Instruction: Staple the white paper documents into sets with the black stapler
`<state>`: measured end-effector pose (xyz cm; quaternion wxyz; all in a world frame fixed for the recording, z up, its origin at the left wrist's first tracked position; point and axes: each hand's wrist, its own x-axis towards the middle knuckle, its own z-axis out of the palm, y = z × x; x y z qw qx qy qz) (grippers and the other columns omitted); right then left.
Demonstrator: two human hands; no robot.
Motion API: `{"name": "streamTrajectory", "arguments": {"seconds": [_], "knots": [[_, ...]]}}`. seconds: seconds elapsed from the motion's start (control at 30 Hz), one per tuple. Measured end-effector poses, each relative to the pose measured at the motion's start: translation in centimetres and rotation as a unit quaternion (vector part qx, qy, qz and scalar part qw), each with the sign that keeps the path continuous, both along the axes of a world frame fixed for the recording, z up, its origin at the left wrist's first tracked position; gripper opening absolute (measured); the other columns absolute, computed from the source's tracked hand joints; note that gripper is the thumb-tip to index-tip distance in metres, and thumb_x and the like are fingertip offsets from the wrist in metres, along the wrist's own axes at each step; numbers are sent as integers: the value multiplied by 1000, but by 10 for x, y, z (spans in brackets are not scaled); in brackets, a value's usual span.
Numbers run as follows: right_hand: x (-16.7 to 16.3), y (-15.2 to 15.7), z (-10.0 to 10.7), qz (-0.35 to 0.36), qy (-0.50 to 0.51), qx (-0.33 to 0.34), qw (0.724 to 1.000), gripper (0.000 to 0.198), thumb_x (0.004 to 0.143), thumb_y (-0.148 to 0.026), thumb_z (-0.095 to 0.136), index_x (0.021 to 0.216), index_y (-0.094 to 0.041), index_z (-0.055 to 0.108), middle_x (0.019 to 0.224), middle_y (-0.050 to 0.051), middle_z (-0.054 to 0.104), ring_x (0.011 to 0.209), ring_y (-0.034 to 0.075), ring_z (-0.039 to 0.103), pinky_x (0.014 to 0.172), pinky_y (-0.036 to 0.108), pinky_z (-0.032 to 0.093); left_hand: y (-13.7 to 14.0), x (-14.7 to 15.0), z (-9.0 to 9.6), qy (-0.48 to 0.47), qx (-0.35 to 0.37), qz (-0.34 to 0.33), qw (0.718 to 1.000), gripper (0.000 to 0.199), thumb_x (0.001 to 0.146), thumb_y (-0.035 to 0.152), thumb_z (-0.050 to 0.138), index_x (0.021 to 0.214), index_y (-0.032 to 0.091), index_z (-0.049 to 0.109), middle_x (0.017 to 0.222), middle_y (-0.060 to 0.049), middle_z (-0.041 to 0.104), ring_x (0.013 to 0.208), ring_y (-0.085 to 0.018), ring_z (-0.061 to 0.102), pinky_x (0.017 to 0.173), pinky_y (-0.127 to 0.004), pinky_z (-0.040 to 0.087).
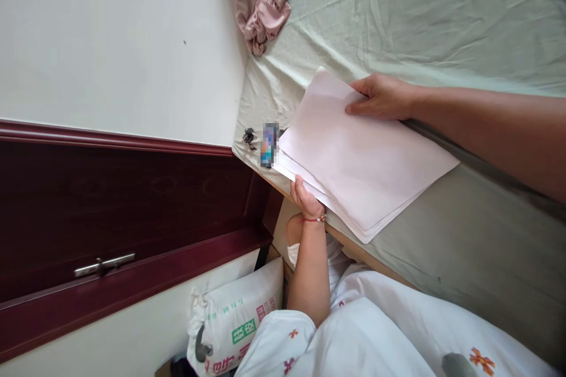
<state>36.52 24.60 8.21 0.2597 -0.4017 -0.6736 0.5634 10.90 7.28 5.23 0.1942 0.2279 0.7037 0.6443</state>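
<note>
A stack of white paper sheets lies on a bed covered with a pale green sheet, near the bed's edge. My left hand, with a red bracelet on the wrist, grips the near edge of the stack from below. My right hand comes in from the right and holds the far edge of the top sheet, thumb on the paper. The top sheet lies slightly askew over the sheets beneath it.
Keys and a small blurred object lie on the bed beside the stack. A pink cloth is bunched at the bed's far corner. A dark red door with a metal handle and a printed white sack are on the left.
</note>
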Motion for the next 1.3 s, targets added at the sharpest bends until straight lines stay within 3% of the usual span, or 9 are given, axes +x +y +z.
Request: {"name": "streamTrajectory", "arguments": {"seconds": [0.2,0.4,0.93,1.13,1.23,1.3], "knots": [[0,2,-3,12,6,14,1000,23,87,-40,75,106,-26,77,101,3,79,101,28,74,91,37,59,0,3,0,10,-1,-13,1000,39,101,41,59,129,18,71,132,-11,75,139,-26,64,120,-37,50],[-1,2,-6,15,-4,15,1000,35,86,-53,77,108,-26,78,95,3,78,97,29,75,87,38,61,0,5,2,15,-16,-12,1000,42,103,41,57,134,16,70,136,-12,74,140,-26,63,120,-37,49],[-3,3,-7,20,42,11,999,23,86,-44,78,96,-24,73,92,4,74,91,28,70,82,39,56,-3,0,-3,65,-12,-41,997,50,96,57,65,123,16,72,129,-13,74,135,-29,65,116,-38,51],[-6,5,-10,-28,5,87,996,22,92,-44,69,93,-22,64,85,4,63,86,22,60,80,36,47,-2,2,2,41,2,-38,998,44,98,53,61,119,15,71,130,-15,74,133,-29,67,115,-39,53],[-7,5,-11,-34,23,82,996,21,91,-41,69,92,-21,64,84,3,62,83,20,58,76,34,45,-1,5,6,39,7,-50,998,41,99,50,59,118,15,71,133,-15,74,133,-28,67,115,-38,53],[-6,5,-10,-20,25,76,997,18,89,-38,71,90,-21,66,82,3,62,82,19,58,75,33,45,-1,6,7,35,-1,-24,999,38,99,46,59,119,15,71,137,-14,73,136,-27,65,117,-36,51]]}}
